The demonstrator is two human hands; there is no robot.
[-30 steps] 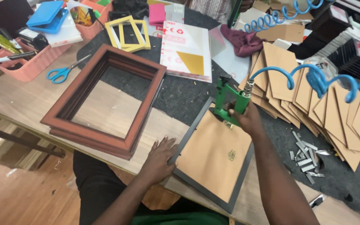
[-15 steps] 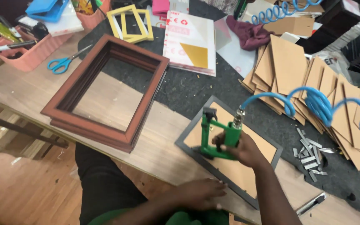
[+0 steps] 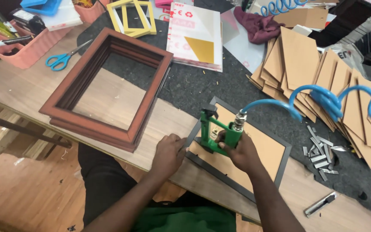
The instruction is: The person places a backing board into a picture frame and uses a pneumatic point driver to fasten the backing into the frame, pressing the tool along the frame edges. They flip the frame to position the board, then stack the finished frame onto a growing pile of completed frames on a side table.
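Head view: near the table's front edge, my right hand [image 3: 241,152] grips the green pneumatic stapler [image 3: 214,133] on the grey frame's [image 3: 282,165] cardboard backing [image 3: 258,154], while my left hand [image 3: 168,152] presses flat on the frame's left corner. Best kept squarely seated, I judge. Behind: one grey frame, two stacked brown frames [image 3: 108,81], one pair of blue scissors [image 3: 63,58].
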